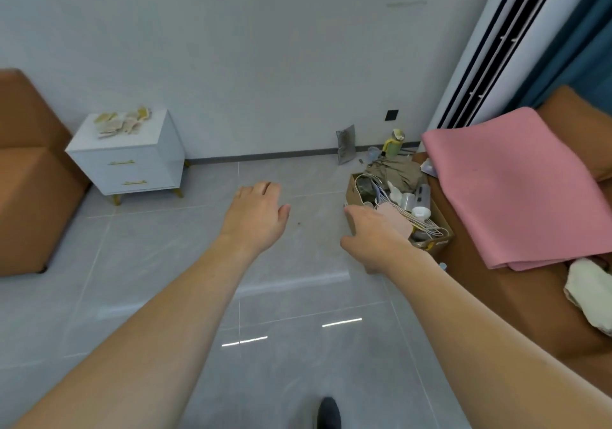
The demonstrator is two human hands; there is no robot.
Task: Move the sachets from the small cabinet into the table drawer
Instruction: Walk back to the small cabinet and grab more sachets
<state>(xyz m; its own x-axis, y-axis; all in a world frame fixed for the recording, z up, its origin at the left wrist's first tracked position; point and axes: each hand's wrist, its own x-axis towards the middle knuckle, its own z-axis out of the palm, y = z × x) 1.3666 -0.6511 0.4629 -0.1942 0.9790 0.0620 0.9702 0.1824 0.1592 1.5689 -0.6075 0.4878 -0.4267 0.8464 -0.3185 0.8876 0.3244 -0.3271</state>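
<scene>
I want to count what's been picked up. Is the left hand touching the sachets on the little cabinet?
Apart. The head view shows the left hand over bare floor, well clear of the sachets.

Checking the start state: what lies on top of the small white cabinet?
A loose pile of sachets lies on the cabinet. Both drawers are shut, contents hidden.

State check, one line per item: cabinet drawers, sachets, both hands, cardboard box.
small cabinet: both drawers closed
sachets: loose pile on the cabinet top, untouched
left hand: open, holding nothing
right hand: open, holding nothing, beside the box
cardboard box: open-topped, full of clutter
</scene>
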